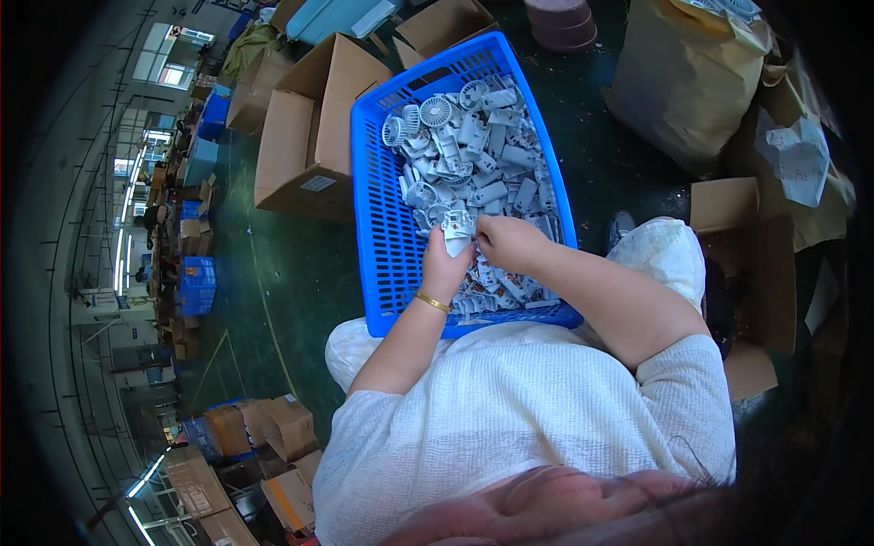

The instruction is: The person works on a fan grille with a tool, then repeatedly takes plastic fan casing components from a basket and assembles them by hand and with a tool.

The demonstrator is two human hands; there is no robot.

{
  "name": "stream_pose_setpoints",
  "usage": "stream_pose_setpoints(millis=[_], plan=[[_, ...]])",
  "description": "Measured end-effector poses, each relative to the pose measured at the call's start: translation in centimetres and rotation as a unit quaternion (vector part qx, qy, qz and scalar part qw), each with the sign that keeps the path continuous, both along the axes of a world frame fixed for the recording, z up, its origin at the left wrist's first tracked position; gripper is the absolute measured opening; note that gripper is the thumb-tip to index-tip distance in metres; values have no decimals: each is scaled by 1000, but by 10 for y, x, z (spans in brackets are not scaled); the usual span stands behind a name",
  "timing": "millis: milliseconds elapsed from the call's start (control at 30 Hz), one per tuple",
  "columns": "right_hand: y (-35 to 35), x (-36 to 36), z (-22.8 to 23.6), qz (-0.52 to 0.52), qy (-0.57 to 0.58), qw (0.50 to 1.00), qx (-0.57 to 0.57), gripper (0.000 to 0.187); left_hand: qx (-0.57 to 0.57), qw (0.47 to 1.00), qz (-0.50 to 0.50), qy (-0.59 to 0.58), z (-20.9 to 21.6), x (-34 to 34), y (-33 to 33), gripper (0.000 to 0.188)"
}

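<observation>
Over the near half of a blue plastic basket point(382, 264), my left hand point(444, 264) grips a small white plastic housing point(458, 226) by its lower end. The upper side of the housing shows small inner parts. My right hand point(506, 242) is closed in a pinch against the housing's right side; whatever sits between its fingertips is too small to make out. Below both hands, the basket is heaped with white plastic housings point(496, 164), several with round fan grilles point(436, 112).
An open cardboard box point(305, 136) stands left of the basket. At the right are a big tan sack point(683, 82) and another open carton point(769, 282). A dark reddish round tub point(560, 23) stands beyond the basket. More cartons point(287, 428) are stacked at the lower left.
</observation>
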State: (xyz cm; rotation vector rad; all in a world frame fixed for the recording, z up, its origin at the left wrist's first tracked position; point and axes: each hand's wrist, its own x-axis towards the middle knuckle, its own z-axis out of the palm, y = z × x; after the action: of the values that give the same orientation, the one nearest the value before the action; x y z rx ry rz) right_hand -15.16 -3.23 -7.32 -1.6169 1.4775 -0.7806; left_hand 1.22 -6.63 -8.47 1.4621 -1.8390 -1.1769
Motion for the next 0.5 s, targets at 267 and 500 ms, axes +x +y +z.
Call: stream_pose_setpoints(millis=[267,500], plan=[[3,5,0,-2,16,1000,-1,16,48,999,0,26,12,-4,11,34],[10,15,-2,-10,-17,1000,-12,16,133,984,74,90,25,-15,18,30]])
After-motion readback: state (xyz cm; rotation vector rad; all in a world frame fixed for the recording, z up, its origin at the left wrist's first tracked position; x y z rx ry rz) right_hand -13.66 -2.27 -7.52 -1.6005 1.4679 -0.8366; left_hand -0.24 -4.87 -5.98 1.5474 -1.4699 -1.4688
